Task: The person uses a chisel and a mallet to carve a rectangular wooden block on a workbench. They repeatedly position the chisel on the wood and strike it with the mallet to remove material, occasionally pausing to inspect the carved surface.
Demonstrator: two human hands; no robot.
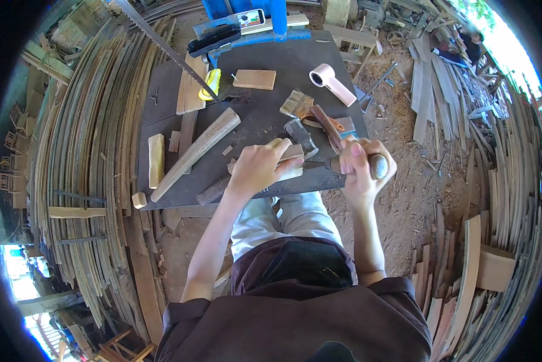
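My left hand (259,168) is closed around a small wooden block (293,153) above the near edge of a dark work table (259,114). My right hand (365,166) grips a chisel-like tool by its rounded wooden handle (378,166). Its narrow metal blade (319,163) points left, toward the block; whether they touch is unclear. Just beyond my hands is a metal hammer head (301,137). A dark length of wood (213,190) lies partly under my left wrist. Near my right hand are a curved wooden piece (327,127) and a flat brush (296,104).
A toothed saw blade (168,51) slants down to the table from a blue machine frame (279,21). A long wooden bar (198,152), a flat board (255,79) and a pink handheld fan (334,84) lie on the table. Stacked planks (90,163) flank it. A person (471,45) is far right.
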